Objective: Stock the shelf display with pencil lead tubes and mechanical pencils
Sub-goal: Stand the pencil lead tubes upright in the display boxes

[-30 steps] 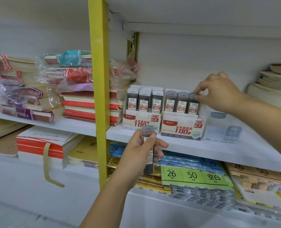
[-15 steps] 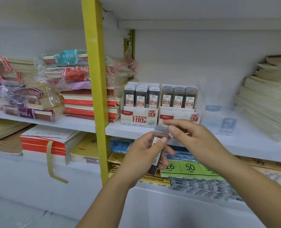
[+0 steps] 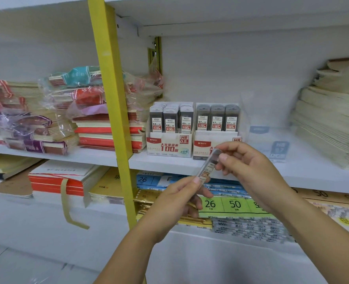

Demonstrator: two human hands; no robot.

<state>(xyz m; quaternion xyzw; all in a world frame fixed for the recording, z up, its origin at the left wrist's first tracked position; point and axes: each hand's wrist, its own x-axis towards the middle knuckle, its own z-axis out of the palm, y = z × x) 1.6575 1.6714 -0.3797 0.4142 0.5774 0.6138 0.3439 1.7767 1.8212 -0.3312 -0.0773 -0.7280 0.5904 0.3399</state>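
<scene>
Stationery shop, stocked shelf, notebook stacks

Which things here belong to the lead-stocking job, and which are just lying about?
Job: lead tube, held between left hand and right hand; 0.5 display box; 0.7 display box.
Lying about: wrapped notebook stacks; paper stack at right; yellow upright; numbered packs below.

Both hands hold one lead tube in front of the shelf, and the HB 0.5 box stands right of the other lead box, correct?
Not quite. In the head view the HB 0.5 box stands left of the other lead box, not right. The rest holds: the left hand and right hand both hold one lead tube in front of the shelf.
</scene>
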